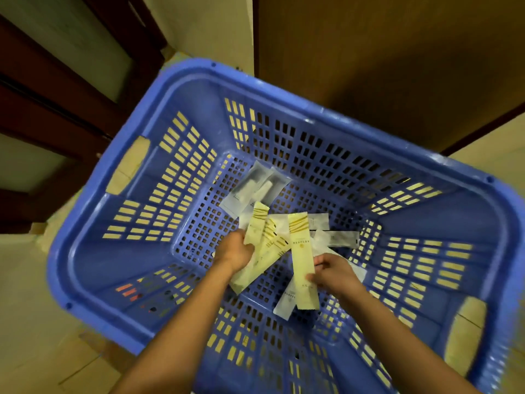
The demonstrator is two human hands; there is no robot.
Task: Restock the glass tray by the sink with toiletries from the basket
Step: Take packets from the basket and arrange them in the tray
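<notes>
A large blue slotted plastic basket [181, 89] fills the view, and both my arms reach down into it. My left hand [233, 251] is closed on a fan of cream sachets with gold stripes [262, 237]. In my right hand [335, 273] is one long cream sachet [301, 257], held upright by its right edge. White sachets [338, 238] lie on the basket floor under my hands. Two grey-white packets [252, 187] with small tubes inside lie farther back. The glass tray and the sink are out of view.
The basket stands on pale beige floor tiles [34, 322]. Dark wooden door frames [56, 89] rise at the left. A brown wooden door or panel [383, 58] stands behind the basket at the right.
</notes>
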